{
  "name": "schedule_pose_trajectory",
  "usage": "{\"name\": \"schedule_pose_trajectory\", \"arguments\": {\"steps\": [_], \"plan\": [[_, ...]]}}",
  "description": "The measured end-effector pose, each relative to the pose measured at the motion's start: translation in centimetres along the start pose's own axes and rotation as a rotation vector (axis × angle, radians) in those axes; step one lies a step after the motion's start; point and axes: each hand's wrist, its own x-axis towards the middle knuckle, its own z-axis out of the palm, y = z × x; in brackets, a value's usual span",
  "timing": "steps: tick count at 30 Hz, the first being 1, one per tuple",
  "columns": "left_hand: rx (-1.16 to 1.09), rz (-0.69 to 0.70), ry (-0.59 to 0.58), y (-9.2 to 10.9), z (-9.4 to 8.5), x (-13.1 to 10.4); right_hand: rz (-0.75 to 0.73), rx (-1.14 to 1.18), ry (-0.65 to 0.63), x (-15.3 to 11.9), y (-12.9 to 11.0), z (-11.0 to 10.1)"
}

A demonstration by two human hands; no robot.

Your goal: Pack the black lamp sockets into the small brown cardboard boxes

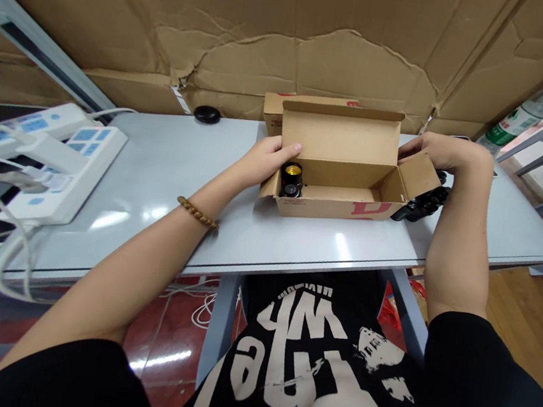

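Note:
An open cardboard box with red print lies lengthwise on the table, its lid raised at the back. Inside its left end is a black lamp socket with a brass-coloured threaded inside; the rest of the visible inside is bare cardboard. My left hand grips the box's left end, thumb over the rim by the lid. At the right end my right hand is bent behind the side flap, its fingertips mostly hidden. Several black parts lie beside that end, partly covered by my wrist.
A second cardboard box stands behind the open one. White power strips with cables sit at the left, and a round black object at the back edge. A plastic bottle stands at the far right. Cardboard sheeting closes off the back.

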Motion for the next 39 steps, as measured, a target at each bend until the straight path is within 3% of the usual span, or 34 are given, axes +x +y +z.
{"name": "schedule_pose_trajectory", "arguments": {"steps": [5, 8, 11, 14, 18, 26, 32, 39], "plan": [[0.000, 0.001, -0.004, -0.2, 0.0, 0.1, -0.050, 0.123, 0.048, 2.0, 1.3, -0.7], [0.004, 0.001, -0.002, -0.2, 0.0, 0.1, 0.067, 0.291, 0.277, 4.4, 2.5, -2.3], [-0.002, 0.012, -0.005, -0.2, 0.0, 0.1, 0.104, 0.588, 0.533, 5.5, 1.9, -3.0], [-0.011, 0.018, -0.003, -0.2, 0.0, 0.0, 0.015, 0.704, 0.579, 5.0, 0.0, -2.7], [-0.021, 0.012, 0.002, -0.2, 0.0, 0.0, -0.108, 0.634, 0.493, 3.4, -1.5, -2.2], [-0.036, 0.006, 0.011, -0.7, 0.0, 0.2, -0.294, 0.569, 0.026, 0.6, -6.2, 0.4], [-0.036, 0.006, 0.018, -1.3, 0.0, 0.5, -0.262, 0.142, -0.011, 0.4, -8.9, 3.6], [-0.018, 0.026, 0.014, -1.2, 0.0, 0.5, -0.388, 0.115, -0.020, 1.6, -8.3, 6.2]]}}
